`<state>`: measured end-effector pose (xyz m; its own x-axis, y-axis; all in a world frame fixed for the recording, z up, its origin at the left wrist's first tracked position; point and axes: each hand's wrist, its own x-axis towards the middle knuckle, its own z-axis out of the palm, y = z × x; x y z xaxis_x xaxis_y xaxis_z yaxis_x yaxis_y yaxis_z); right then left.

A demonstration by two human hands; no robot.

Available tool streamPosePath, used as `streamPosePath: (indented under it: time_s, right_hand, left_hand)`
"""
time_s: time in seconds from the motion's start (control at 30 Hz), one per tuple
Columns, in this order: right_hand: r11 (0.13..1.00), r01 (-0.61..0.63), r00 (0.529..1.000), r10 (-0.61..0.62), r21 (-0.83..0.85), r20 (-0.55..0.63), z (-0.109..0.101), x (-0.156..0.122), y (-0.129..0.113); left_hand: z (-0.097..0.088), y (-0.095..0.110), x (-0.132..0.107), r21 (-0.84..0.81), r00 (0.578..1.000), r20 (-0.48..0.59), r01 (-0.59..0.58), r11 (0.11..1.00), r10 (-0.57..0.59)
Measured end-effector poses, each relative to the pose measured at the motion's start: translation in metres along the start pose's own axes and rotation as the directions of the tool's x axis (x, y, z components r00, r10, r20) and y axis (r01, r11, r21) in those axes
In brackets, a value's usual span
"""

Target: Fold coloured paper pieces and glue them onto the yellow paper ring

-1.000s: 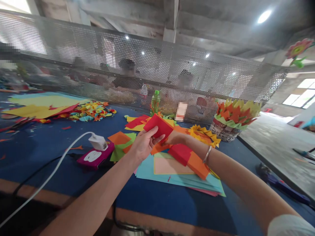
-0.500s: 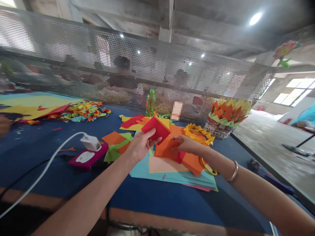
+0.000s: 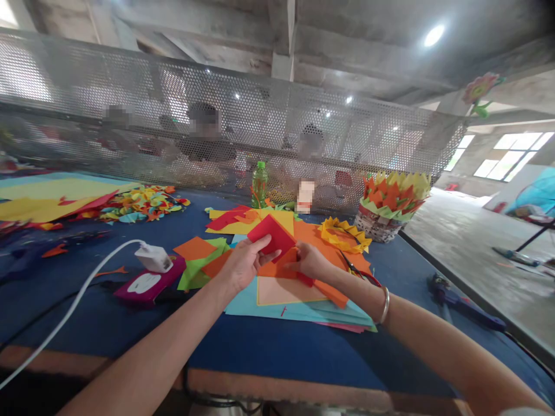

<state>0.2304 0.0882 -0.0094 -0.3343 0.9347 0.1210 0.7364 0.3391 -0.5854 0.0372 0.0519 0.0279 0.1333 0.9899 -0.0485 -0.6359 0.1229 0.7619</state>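
My left hand (image 3: 247, 263) is closed on a red paper square (image 3: 273, 236), thumb on its face and fingers behind. Close to the right corner of that square is my right hand (image 3: 313, 263), fingers bent and apart; whether they touch the paper is hard to tell. Beneath both hands lie orange sheets (image 3: 310, 233) and a pale pink sheet (image 3: 281, 290) on a stack of light blue paper (image 3: 255, 306). A pair of scissors (image 3: 353, 267) rests partly behind my right forearm.
A yellow folded-paper ring (image 3: 344, 235) and a basket (image 3: 377, 222) of folded paper stand at right, near a glue gun (image 3: 466, 306). Left are a purple power strip (image 3: 150, 283) with a white charger (image 3: 152, 257) and a pile of paper scraps (image 3: 139, 203). A green bottle (image 3: 259, 188) stands behind.
My right hand has moved left and closer to the red paper square. The scissors have come into view behind my forearm. My left hand keeps its hold, and the view has shifted slightly.
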Motion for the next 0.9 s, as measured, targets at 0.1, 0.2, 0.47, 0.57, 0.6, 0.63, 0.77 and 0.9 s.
streamPosePath:
  time_s: [0.1, 0.2, 0.47, 0.57, 0.6, 0.63, 0.77, 0.9]
  right_hand:
    - [0.997, -0.014, 1.000, 0.014, -0.072, -0.003, 0.004, 0.007, -0.007]
    - [0.990, -0.004, 0.998, -0.004, -0.140, -0.058, -0.005, 0.007, -0.012]
    - [0.926, -0.089, 0.996, 0.080, -0.368, -0.040, -0.096, -0.065, 0.029]
    - [0.898, -0.166, 0.986, 0.156, -0.407, -0.058, -0.111, -0.105, 0.050]
    - [0.896, -0.185, 0.983, 0.173, -0.403, -0.066, -0.110, -0.116, 0.055]
    - [0.899, -0.199, 0.980, 0.184, -0.391, -0.074, -0.109, -0.124, 0.060]
    - [0.925, -0.236, 0.971, 0.215, -0.297, -0.101, -0.100, -0.135, 0.073]
    - [0.947, -0.262, 0.958, 0.234, -0.184, -0.164, -0.100, -0.128, 0.079]
  left_hand:
    - [-0.001, 0.000, 0.000, 0.025, 1.000, 0.007, 0.007, 1.000, -0.007]
    - [0.000, 0.000, 0.000, 0.041, 1.000, 0.003, 0.012, 0.999, -0.012]
    - [0.000, -0.003, 0.000, 0.054, 0.999, -0.013, 0.038, 0.998, -0.037]
    - [0.001, -0.005, 0.000, 0.056, 0.998, -0.017, 0.054, 0.997, -0.053]
    - [0.002, -0.006, -0.001, 0.056, 0.998, -0.016, 0.059, 0.997, -0.058]
    - [0.002, -0.006, -0.001, 0.056, 0.998, -0.016, 0.063, 0.996, -0.063]
    - [0.003, -0.007, -0.003, 0.056, 0.998, -0.017, 0.066, 0.996, -0.065]
    - [0.002, -0.009, -0.004, 0.060, 0.998, -0.033, 0.062, 0.996, -0.060]
